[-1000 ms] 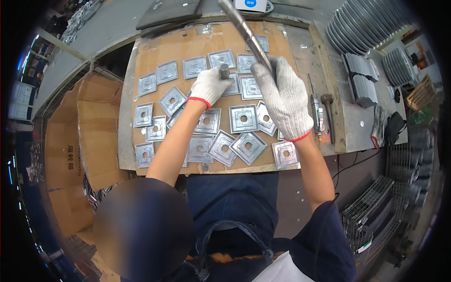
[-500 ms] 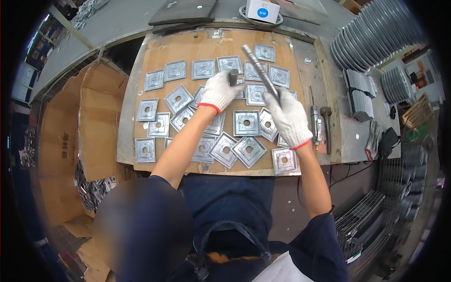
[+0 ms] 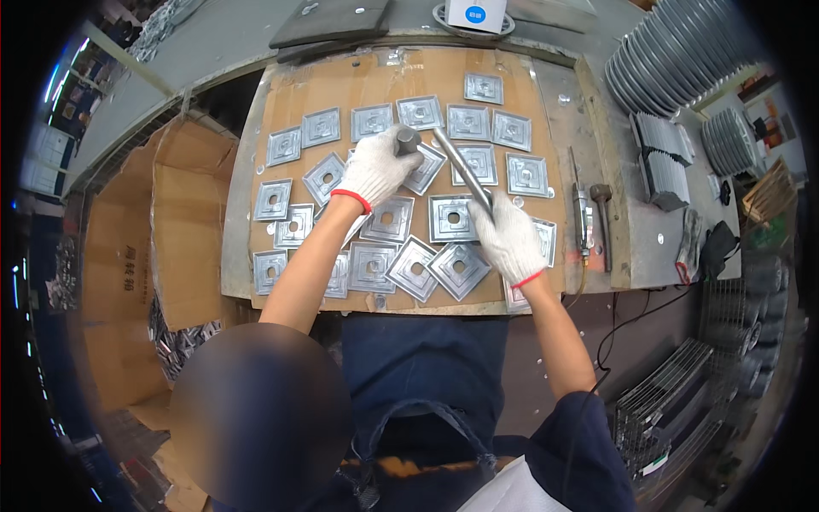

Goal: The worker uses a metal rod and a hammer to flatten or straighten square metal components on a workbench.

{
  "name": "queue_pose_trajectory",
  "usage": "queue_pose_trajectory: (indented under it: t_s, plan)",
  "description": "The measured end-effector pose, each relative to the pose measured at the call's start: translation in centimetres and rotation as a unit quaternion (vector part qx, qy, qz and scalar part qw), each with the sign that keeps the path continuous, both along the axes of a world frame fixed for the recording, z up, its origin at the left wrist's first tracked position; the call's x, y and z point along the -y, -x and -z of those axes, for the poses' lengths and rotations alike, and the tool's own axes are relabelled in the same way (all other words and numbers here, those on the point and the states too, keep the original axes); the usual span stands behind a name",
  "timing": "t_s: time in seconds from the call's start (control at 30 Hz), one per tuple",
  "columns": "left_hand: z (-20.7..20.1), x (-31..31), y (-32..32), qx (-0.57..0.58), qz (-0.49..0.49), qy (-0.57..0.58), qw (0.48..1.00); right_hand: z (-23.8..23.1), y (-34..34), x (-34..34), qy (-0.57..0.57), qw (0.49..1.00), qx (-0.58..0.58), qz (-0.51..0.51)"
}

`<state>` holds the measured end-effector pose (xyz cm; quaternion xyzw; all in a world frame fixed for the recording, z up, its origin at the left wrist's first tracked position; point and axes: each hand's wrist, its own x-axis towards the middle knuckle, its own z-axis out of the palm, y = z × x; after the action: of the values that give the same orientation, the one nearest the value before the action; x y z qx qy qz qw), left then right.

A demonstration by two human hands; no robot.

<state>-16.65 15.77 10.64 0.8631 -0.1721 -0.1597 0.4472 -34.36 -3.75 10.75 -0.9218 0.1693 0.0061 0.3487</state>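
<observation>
My left hand [image 3: 374,168], in a white knit glove with a red cuff, is closed round a short dark metal cylinder [image 3: 409,138]. It is over the middle of the board, beside a tilted square metal plate [image 3: 424,171]. My right hand [image 3: 510,242], gloved the same way, grips a long steel rod [image 3: 461,164] slanting away to the far left, its far end near the cylinder. Under and around both hands lie several grey square plates with stepped rims. Some, like the plate [image 3: 441,227] by my right hand, have a centre hole; others, like the plate [image 3: 526,176], show none.
The plates lie on a brown cardboard sheet [image 3: 341,72]. At its right are a hammer [image 3: 602,218] and a slim air tool [image 3: 583,222] with a hose. Stacked metal plates [image 3: 662,166] stand farther right. A large cardboard box [image 3: 192,230] holding metal pieces is at my left.
My left hand has shifted left with the cylinder. My right hand has come nearer to me and slightly left, and the rod's far end has moved toward me. The view has shifted slightly.
</observation>
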Motion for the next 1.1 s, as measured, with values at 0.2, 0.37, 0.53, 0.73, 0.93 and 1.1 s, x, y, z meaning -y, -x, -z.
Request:
queue_pose_trajectory:
  t_s: [0.2,0.37,0.53,0.73,0.93,1.1]
  plan:
    - [-1.2,0.5,1.1,0.107,0.067,-0.018,0.992,0.3,-5.9,1.0,0.058,0.996,-0.017,-0.063]
    - [-1.8,-2.0,0.8,0.063,0.037,-0.032,0.997,-1.4,-4.9,-0.1,0.027,0.999,-0.024,-0.026]
    - [-1.9,-1.2,1.3,0.08,0.034,-0.02,0.996,1.5,-0.6,-0.5,0.005,0.999,0.033,-0.018]
    - [-3.8,-1.4,0.9,0.043,-0.063,0.01,0.997,0.1,3.2,-0.8,-0.01,0.999,-0.036,-0.021]
    - [-2.6,1.1,0.4,0.036,-0.044,0.075,0.996,-0.4,4.4,1.6,-0.062,0.995,-0.06,0.05]
    - [-0.1,7.1,0.3,0.052,0.011,0.008,0.999,2.2,5.9,4.9,-0.074,0.991,0.018,0.106]
